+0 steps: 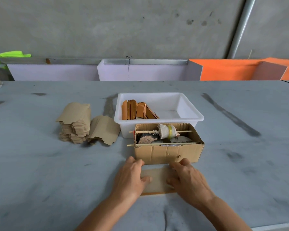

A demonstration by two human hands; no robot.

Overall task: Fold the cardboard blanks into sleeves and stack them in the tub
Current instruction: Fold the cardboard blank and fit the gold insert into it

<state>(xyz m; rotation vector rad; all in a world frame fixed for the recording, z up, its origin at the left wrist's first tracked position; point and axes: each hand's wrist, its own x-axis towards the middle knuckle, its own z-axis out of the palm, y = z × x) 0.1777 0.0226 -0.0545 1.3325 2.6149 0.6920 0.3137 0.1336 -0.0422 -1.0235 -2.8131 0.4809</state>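
While both hands press one cardboard blank (155, 179) flat on the counter (40, 172), near the cardboard box (167, 152), left hand (132, 177) and right hand (188, 179) fingers lie spread. Folding step, likely; next, crease, then far tub (190, 117) holding sleeves (137, 110). Blank stack (75, 124) left. No writing legible.

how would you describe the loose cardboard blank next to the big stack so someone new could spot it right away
Start at the white tub in the middle of the grey table. To its left stands a tall stack of blanks. The loose blank lies between that stack and the tub, a single curved tan sheet leaning on the stack's side, with a notched near edge.
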